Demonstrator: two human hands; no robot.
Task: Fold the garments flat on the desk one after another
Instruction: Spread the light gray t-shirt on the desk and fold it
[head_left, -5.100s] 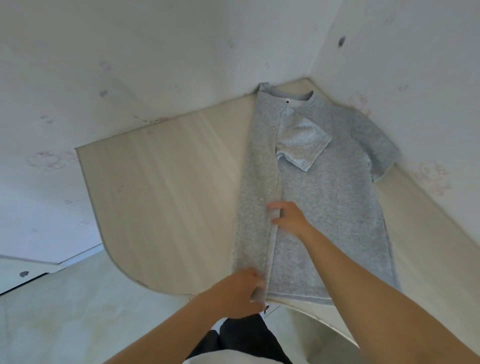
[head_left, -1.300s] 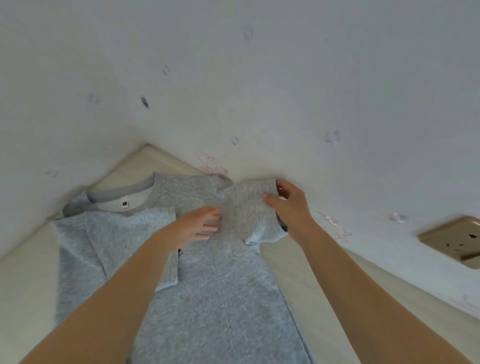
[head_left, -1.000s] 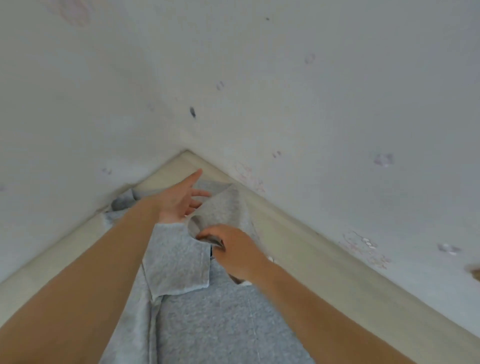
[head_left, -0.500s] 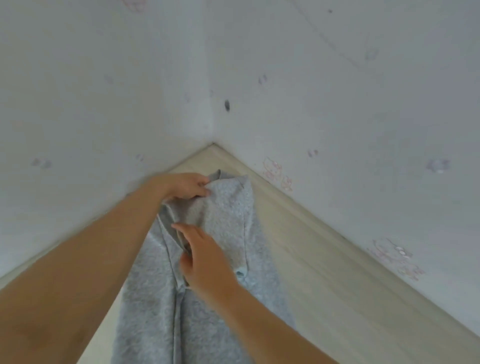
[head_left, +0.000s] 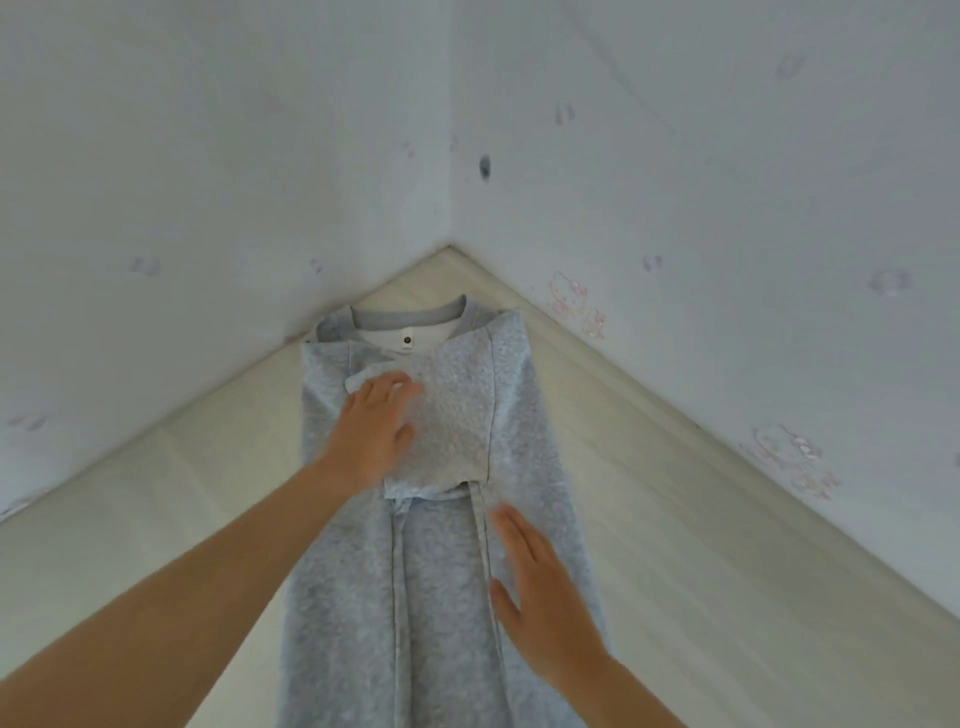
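A grey short-sleeved T-shirt (head_left: 441, 571) lies lengthwise on the pale wooden desk (head_left: 156, 519), its collar toward the wall corner. Both long sides and both sleeves are folded inward, so the shirt forms a narrow strip. My left hand (head_left: 371, 431) rests flat with straight fingers on the folded sleeves near the chest. My right hand (head_left: 540, 597) lies flat, palm down, on the right folded panel lower down. The shirt's bottom hem is out of view.
Two white walls with faint pink stickers (head_left: 576, 306) meet at the corner just beyond the collar. Bare desk surface shows on the left and on the right (head_left: 701, 545) of the shirt.
The right side and right sleeve have been folded over onto the shirt. Both hands released the fabric and now lie flat on it; the right hand slid down toward me.
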